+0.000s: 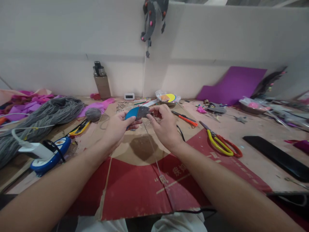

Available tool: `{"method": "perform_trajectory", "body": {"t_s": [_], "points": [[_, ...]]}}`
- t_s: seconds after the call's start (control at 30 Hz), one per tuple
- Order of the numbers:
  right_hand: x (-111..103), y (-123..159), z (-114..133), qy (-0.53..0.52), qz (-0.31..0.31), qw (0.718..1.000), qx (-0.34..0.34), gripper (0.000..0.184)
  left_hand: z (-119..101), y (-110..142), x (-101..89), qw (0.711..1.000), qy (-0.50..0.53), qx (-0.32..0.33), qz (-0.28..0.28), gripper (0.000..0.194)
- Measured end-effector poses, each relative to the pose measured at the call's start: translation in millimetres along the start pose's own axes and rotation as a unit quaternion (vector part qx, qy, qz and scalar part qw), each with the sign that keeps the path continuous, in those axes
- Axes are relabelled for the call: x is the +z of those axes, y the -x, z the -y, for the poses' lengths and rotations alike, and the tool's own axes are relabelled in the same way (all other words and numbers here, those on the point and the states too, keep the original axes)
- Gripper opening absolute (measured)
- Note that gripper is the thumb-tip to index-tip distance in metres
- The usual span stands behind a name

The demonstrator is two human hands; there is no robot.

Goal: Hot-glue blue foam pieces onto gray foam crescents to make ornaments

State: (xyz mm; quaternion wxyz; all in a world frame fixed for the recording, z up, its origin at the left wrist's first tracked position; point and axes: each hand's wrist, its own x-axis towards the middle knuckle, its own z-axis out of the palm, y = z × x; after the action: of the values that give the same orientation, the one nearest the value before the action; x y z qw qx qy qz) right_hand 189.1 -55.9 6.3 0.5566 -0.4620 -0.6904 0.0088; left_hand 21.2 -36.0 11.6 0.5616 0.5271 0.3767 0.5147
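Observation:
A curved piece, blue on one side and dark grey on the other, looks like felt (132, 113) and is held up above the table. My left hand (115, 127) pinches its blue end between thumb and fingers. The thumb and fingers of my right hand (164, 124) are closed on the grey end. Whether the two colours are one piece or two joined ones, I cannot tell. Beneath my hands lies a red and brown cardboard sheet (135, 190). To the right of my right hand are scissors (218, 141) with yellow and red handles and an orange-handled tool (187, 119).
Grey yarn (51, 112), a blue power strip (50, 158) with a white plug and a yellow-handled cutter (80, 127) are at left. A bottle (101, 80) and small white clock (129, 96) stand behind. A black case (277, 158) and purple sheet (236, 85) are at right.

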Motion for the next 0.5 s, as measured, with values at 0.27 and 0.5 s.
{"method": "perform_trajectory", "body": {"t_s": [0.27,0.5], "points": [[1,0,0,0.134,0.004,0.991,-0.023,0.006,-3,9,8.9,0.999,-0.048,0.002,0.021,0.015],[-2,-10,-12,0.071,-0.043,0.996,0.026,0.013,2,1,2.1,0.998,0.014,-0.053,0.043,0.018]]}}
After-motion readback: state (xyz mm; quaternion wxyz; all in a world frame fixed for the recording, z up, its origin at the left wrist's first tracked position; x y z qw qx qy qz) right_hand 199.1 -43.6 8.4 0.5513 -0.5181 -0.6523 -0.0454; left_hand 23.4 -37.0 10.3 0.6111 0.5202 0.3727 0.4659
